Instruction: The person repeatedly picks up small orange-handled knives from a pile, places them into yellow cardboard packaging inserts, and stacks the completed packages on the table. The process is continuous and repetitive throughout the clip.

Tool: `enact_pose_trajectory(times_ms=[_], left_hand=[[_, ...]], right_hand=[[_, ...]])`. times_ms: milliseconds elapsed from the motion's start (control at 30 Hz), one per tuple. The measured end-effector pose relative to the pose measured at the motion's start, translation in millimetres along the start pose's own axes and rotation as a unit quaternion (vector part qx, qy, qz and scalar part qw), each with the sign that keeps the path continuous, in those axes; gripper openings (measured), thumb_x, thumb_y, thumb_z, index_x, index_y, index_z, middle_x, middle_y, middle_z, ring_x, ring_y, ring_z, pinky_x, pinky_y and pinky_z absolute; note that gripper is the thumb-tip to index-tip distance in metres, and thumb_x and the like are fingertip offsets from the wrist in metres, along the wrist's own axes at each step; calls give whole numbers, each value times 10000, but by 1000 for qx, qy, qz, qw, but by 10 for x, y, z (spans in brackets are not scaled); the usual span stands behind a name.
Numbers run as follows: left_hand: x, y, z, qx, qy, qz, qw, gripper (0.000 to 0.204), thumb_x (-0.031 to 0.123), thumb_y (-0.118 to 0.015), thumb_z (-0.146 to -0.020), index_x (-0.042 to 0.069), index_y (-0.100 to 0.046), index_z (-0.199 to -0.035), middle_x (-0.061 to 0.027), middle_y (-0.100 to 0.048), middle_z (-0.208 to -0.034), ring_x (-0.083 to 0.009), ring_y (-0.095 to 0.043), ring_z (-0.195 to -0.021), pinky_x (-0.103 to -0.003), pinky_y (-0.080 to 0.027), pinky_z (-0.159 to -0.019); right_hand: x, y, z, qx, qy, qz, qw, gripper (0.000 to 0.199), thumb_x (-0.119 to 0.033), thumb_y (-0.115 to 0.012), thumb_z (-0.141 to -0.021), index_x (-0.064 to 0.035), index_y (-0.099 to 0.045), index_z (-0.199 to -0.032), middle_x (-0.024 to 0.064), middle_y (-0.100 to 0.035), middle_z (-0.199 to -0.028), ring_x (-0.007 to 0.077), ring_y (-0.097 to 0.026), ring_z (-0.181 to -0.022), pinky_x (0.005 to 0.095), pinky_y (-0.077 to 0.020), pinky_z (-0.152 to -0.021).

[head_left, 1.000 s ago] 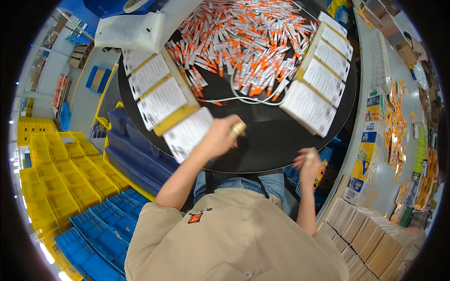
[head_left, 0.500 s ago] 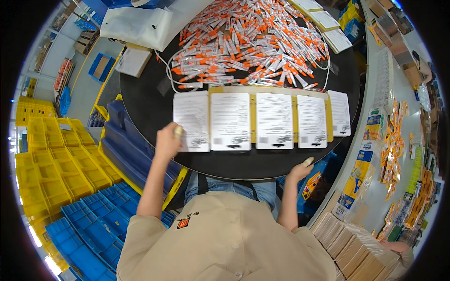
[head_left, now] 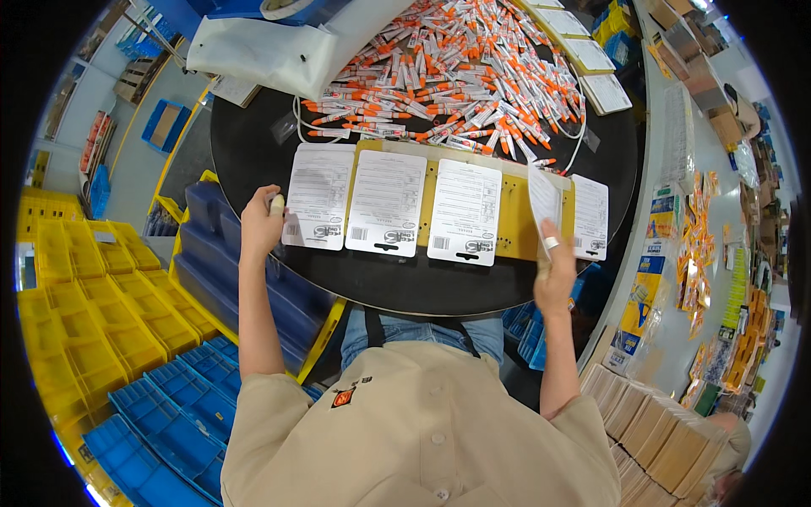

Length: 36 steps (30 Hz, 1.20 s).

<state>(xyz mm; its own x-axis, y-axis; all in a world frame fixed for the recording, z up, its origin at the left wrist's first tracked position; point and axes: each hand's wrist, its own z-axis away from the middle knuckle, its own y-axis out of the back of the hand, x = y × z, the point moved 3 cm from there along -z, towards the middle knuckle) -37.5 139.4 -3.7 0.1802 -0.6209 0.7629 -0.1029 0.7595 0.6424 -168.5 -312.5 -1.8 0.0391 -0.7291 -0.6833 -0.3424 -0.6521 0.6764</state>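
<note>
A row of white printed backing cards with hang slots lies along a yellow fixture plate (head_left: 512, 221) on the round black table (head_left: 380, 283). My right hand (head_left: 555, 270), a white cover on one finger, pinches a tilted backing card (head_left: 545, 196), raised on edge above the plate. Right of it lies another backing card (head_left: 590, 218). My left hand (head_left: 262, 218), its thumb in a pale cover, is curled beside the left edge of the leftmost backing card (head_left: 318, 194); whether it touches the card I cannot tell. Two backing cards (head_left: 387, 203) lie flat between.
Many small white tubes with orange caps (head_left: 473, 84) are heaped behind the cards, with a pale cord (head_left: 581, 127) beside them. More cards (head_left: 604, 93) stand at the back right. Yellow bins (head_left: 93, 296) and blue bins (head_left: 169, 422) are stacked at left; cardboard stacks (head_left: 659, 422) stand at lower right.
My right hand has come from the table's right edge to the fourth card and tilted it up off the plate. My left hand has shifted left and up. The whole view has shifted slightly.
</note>
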Motion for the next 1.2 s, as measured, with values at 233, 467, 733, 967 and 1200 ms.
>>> enact_pose_trajectory(times_ms=[233, 467, 733, 967, 1200], left_hand=[[851, 178, 348, -87, -61, 105, 989, 277, 196, -398, -969, 3, -580, -891, -77, -645, -774, -118, -602, -664, -237, -448, -596], [2119, -605, 852, -265, -196, 202, 922, 159, 178, -525, -909, 28, -533, -960, -38, -581, -810, -91, -603, -697, -223, -498, -509], [2377, -2527, 984, -395, -271, 129, 868, 171, 50, -628, -789, 8, -552, -936, -139, -640, -786, -283, -643, -739, -368, -505, -663], [2306, -3404, 830, -358, -227, -33, 905, 188, 159, -701, -763, 24, -597, -841, -163, -652, -763, -335, -639, -745, -427, -495, -675], [2462, -3459, 752, -287, -257, -182, 905, 504, 438, -766, -693, -8, -574, -824, -204, -639, -739, -375, -642, -736, -454, -510, -631]], right_hand=[[-546, -806, 53, -5, 182, 10, 983, 384, -64, -592, -815, -160, -647, -1183, 142, -476, -1372, 366, -403, -1295, 544, -251, -1088], [-982, -1185, -454, -60, 238, -75, 967, 342, -43, -604, -733, -94, -607, -1071, 127, -605, -1092, 312, -570, -949, 427, -475, -768], [1565, 1340, -1001, 575, -140, -255, 765, 337, -292, -590, -919, 44, -580, -951, 146, -647, -820, 206, -636, -651, 286, -528, -543], [1707, 145, -1997, 167, -96, -235, 953, 205, -111, -582, -867, -29, -671, -1032, 100, -673, -918, 154, -663, -766, 281, -547, -655], [1250, -633, -2529, -223, -32, 150, 963, 291, -262, -717, -791, -7, -638, -908, 192, -654, -854, 351, -631, -811, 398, -487, -736]])
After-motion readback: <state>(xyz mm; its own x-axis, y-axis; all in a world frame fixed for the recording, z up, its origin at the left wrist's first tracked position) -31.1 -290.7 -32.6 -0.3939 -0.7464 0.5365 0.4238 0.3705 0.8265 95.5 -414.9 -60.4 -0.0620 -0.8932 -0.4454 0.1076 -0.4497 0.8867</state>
